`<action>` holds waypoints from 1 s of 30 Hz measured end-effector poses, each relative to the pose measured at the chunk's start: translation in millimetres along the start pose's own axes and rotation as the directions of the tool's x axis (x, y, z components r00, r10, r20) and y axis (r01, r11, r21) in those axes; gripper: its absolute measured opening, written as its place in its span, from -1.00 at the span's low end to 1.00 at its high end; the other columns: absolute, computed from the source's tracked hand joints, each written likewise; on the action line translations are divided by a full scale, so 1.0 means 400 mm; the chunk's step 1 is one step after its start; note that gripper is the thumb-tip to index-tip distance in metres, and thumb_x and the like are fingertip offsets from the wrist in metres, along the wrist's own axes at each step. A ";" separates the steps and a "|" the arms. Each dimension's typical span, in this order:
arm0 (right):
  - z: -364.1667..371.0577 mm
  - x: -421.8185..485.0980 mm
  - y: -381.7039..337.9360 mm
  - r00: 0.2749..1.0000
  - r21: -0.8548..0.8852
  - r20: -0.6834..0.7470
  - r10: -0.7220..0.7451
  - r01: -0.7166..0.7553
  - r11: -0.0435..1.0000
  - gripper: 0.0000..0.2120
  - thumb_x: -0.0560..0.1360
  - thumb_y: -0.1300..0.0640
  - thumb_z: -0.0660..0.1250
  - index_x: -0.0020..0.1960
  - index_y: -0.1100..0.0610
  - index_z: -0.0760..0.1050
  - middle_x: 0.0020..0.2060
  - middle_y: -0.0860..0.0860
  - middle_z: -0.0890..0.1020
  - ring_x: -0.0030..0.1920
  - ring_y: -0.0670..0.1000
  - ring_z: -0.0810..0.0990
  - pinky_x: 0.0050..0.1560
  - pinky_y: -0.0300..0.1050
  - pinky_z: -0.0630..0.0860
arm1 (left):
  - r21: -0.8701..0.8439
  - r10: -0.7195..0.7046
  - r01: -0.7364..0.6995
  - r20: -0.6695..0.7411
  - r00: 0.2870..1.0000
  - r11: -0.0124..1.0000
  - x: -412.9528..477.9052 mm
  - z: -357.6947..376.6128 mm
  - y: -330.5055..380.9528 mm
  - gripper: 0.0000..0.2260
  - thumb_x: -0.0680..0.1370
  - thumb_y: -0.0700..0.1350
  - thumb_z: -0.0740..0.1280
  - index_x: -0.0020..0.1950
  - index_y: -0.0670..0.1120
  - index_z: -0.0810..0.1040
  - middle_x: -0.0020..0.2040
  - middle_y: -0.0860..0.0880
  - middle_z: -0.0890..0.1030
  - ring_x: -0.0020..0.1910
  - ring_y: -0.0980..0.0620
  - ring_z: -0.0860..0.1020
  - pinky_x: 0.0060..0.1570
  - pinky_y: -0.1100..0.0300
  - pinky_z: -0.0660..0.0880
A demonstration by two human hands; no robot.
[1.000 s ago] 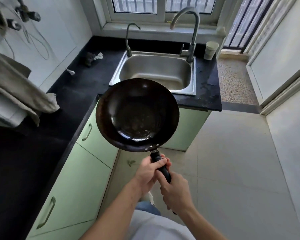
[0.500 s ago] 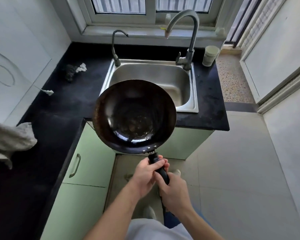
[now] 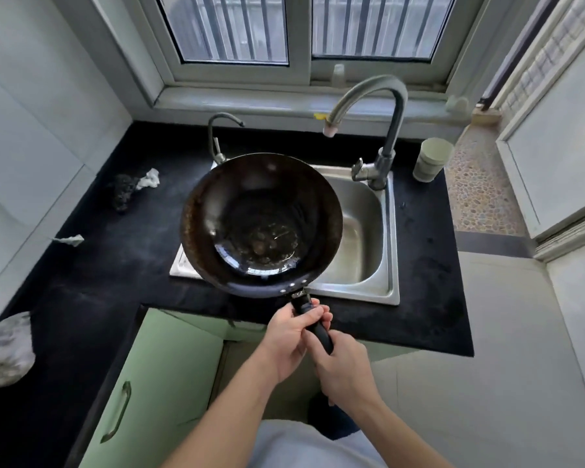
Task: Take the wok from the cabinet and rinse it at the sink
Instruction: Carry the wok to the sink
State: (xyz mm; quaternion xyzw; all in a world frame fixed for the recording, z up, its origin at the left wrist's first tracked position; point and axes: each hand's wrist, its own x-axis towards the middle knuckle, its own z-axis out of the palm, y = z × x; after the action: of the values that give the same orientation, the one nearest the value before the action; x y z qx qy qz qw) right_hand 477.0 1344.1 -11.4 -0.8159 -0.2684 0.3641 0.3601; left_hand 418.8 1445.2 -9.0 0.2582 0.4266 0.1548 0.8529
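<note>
We see the fingers [image 3: 313, 314] of the left hand [image 3: 289, 336] curled tight round the front of a smooth black handle [image 3: 313, 324]. Just behind them the right hand [image 3: 347, 369] is wrapped round the handle's rear end, so both hands grip it. A small metal collar and two pale rivets join the handle to the wok [image 3: 260, 224], a round, deep bowl of dark metal. Its wall is matt and rust-brown and its bottom is glossy, with brownish specks.

The wok hangs level over the left half of the sink [image 3: 362, 244] and hides that side's rim; we cannot tell whether it touches. The sink is a brushed steel basin with rounded corners, sunk into a black, faintly dusty surface [image 3: 426, 251].

- **Behind the sink, right corner:** a tall grey gooseneck faucet [image 3: 390, 130] arches over, with a pale tip.
- **Behind the sink, left corner:** a thinner hooked faucet [image 3: 213, 136] rises.
- **Right of the sink:** a pale cylindrical cup [image 3: 431, 160] stands near the tall faucet.
- **Left of the sink:** a dark, rough scrubber [image 3: 122, 194] lies touching a crumpled white scrap [image 3: 149, 179].
- **Below and left of the sink:** a smooth green cabinet door [image 3: 156, 383] carries a curved metal pull.
</note>
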 end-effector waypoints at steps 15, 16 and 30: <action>0.007 0.162 -0.017 0.988 -0.014 -0.043 0.148 -0.148 0.989 -0.66 0.53 -0.15 0.31 -0.37 -0.05 0.45 -0.51 -0.05 0.55 -0.45 -0.06 0.56 -0.45 -0.17 0.49 | 0.073 -0.173 0.172 0.013 0.985 0.982 0.178 -0.001 0.066 -0.87 0.57 -0.34 0.27 0.11 -0.26 0.47 -0.19 -0.14 0.62 -0.18 -0.04 0.58 -0.03 0.14 0.59; 0.017 0.162 -0.021 0.985 -0.006 -0.049 0.165 -0.166 0.986 -0.67 0.53 -0.14 0.31 -0.36 -0.05 0.46 -0.50 -0.05 0.56 -0.45 -0.07 0.56 -0.45 -0.19 0.49 | 0.085 -0.188 0.186 0.020 0.982 0.979 0.183 -0.010 0.069 -0.86 0.57 -0.34 0.28 0.13 -0.27 0.47 -0.16 -0.15 0.62 -0.17 -0.04 0.59 -0.03 0.14 0.60; 0.218 0.164 -0.044 0.913 0.146 -0.199 0.356 -0.332 0.932 -0.65 0.55 -0.12 0.30 -0.37 -0.01 0.51 -0.52 -0.02 0.57 -0.42 -0.04 0.58 -0.39 -0.09 0.52 | 0.403 -0.400 0.339 0.076 0.913 0.850 0.230 -0.154 0.146 -0.79 0.56 -0.21 0.36 0.17 -0.25 0.55 0.08 -0.15 0.70 0.09 -0.07 0.67 0.20 -0.04 0.55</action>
State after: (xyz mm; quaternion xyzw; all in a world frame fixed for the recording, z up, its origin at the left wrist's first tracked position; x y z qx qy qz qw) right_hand 443.9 1434.4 -65.4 -0.8650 -0.0584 0.3425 0.3619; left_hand 420.8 1556.5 -66.2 0.3434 0.4216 -0.1194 0.8307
